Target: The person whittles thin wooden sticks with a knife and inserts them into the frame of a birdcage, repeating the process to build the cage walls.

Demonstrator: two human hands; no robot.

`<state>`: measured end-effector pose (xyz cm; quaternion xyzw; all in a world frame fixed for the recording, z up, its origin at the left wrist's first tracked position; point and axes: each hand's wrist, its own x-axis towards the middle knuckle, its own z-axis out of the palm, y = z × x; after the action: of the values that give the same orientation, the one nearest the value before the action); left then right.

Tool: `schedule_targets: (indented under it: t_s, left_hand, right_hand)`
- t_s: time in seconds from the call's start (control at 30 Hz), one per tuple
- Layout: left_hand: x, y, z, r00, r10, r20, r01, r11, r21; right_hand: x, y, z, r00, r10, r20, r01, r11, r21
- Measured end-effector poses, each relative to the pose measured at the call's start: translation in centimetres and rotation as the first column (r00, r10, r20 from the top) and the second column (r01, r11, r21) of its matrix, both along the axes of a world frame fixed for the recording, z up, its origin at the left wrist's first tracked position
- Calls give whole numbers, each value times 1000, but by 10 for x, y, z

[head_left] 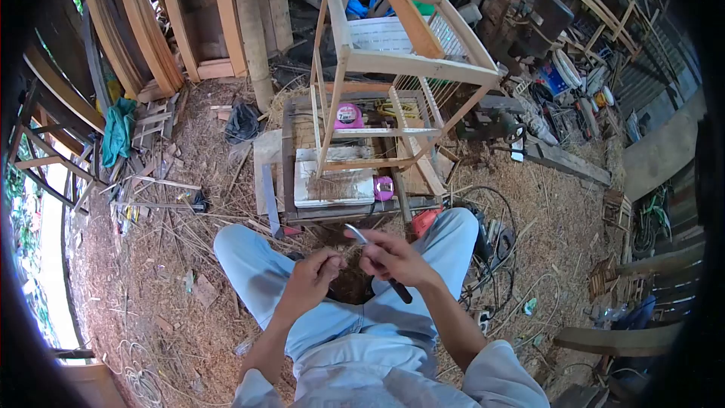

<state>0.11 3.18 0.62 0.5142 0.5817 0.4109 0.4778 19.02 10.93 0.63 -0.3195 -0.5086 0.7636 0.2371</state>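
Observation:
My right hand (394, 257) is closed around a hand tool with a shiny, narrow metal end (356, 234) and a dark handle (401, 292). That metal end points up and left, with a finger laid along it; its exact kind is not clear. Left of it, my left hand (316, 273) is closed in a pinch above my lap, and what it holds, if anything, is too small to make out. In front of my knees, an unfinished wooden frame (423, 66) with thin slats stands on a low wooden workbench (332, 216). A loose reddish-brown board (414, 19) leans across its top.
On the bench are a pink tape measure (384, 188), a larger pink reel (347, 116) and a white board (332, 187). A handsaw (270, 196) leans at its left. Black cables (507, 257) curl right of my knee. Wood shavings (181, 317) cover the floor.

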Motion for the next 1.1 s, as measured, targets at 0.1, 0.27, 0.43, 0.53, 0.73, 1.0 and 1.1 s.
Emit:
schedule_targets:
  t_s: [0.1, 0.27, 0.43, 0.53, 0.73, 1.0, 1.1]
  left_hand:
    - [-2, -4, 2, 997, -19, -79, 18, 1000, -5]
    - [-45, -31, -15, 970, -94, -225, 90, 996, -28]
    - [-12, -19, -12, 982, -66, -177, 71, 997, 22]
    - [6, -6, -5, 974, -76, -213, 86, 996, 38]
    - [-15, -14, -12, 967, -166, -193, 189, 976, 108]
    - [-17, -15, -4, 967, -242, -84, 243, 970, 9]
    - [-30, -19, -4, 960, -256, -117, 257, 966, -2]
  right_hand:
    - [1, 7, -17, 983, -168, -71, 166, 986, -34]
    - [83, 62, -5, 790, -588, -176, 575, 809, -122]
    - [48, 27, -24, 940, -294, -175, 271, 952, -142]
    - [0, -5, -30, 989, -17, -150, -10, 984, -177]
    - [52, 28, -13, 986, -158, -56, 146, 974, -172]
    - [62, 35, -4, 993, -108, 51, 112, 990, -85]
    - [83, 52, -6, 949, -308, 63, 314, 939, -139]
